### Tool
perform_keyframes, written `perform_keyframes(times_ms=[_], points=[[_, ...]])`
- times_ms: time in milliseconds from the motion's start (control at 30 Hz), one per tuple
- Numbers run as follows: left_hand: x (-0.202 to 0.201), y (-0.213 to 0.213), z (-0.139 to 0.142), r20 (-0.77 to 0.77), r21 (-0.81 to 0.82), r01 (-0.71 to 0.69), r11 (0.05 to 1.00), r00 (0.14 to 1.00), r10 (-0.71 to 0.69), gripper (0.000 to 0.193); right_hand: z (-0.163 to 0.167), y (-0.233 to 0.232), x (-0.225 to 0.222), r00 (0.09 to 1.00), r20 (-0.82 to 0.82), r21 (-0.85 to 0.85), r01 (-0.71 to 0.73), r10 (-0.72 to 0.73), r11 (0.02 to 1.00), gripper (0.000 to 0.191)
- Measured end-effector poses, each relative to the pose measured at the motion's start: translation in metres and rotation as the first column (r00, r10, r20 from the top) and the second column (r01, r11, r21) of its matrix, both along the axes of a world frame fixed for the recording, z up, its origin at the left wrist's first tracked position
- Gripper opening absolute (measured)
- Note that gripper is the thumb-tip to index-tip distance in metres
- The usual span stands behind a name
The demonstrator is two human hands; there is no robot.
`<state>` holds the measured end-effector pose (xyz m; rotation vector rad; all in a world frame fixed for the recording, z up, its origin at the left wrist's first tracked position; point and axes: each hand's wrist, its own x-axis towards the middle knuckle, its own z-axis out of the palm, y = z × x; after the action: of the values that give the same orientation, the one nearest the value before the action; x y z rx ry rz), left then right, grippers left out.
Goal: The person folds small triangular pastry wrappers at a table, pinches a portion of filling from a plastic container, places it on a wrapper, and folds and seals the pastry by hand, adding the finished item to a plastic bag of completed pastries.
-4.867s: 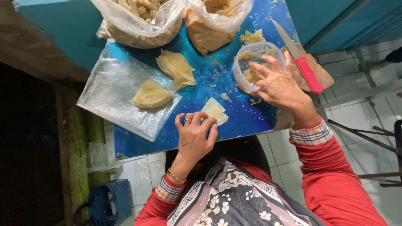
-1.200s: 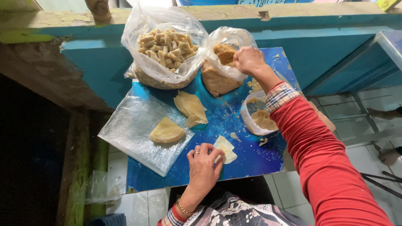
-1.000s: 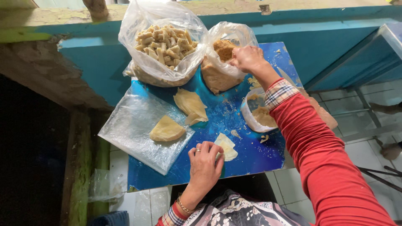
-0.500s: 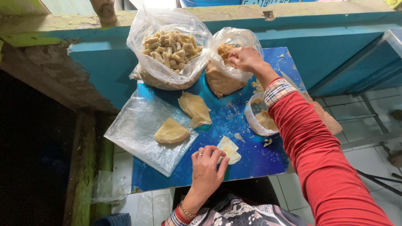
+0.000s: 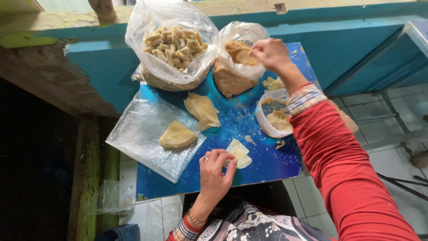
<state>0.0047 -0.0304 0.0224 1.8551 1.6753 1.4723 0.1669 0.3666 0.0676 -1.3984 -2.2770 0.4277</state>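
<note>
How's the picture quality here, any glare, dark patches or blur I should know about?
Head view: soft, even daylight with no hard shadows; glare glints off the clear plastic sheet and the glossy blue board; the left edge falls into near-black shadow; wide-angle lens bends the table edges; the right hand at the bag of brown filling looks slightly soft, the left hand sharp.

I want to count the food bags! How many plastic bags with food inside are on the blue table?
3: a big bag of pale sticks at the back left, a bag of brown filling beside it under the right hand, and a small open bag by the red sleeve.
</note>
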Motion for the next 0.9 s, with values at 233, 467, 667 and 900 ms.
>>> perform_keyframes(times_ms=[233,467,667,900], points=[[-0.002,-0.004,0.000,0.017,0.021,-0.032,0.999,0.999,0.031,0.005,-0.017,0.025,-0.033,0.981,0.134,-0.060,-0.131,0.138,0.990,0.019],[-0.006,-0.005,-0.001,0.116,0.060,0.018,0.998,0.993,-0.025,0.010,-0.008,0.010,0.033,0.953,-0.295,-0.161,0.022,-0.070,0.987,0.016],[-0.006,-0.005,0.000,0.122,0.024,0.013,1.000,0.992,-0.016,0.010,-0.001,-0.012,0.044,0.974,-0.216,-0.060,0.052,-0.063,0.997,0.016],[-0.003,-0.010,-0.002,0.140,0.033,0.007,0.999,0.990,-0.012,0.009,-0.010,-0.009,0.045,0.968,-0.237,-0.031,0.081,-0.086,0.996,0.015]])
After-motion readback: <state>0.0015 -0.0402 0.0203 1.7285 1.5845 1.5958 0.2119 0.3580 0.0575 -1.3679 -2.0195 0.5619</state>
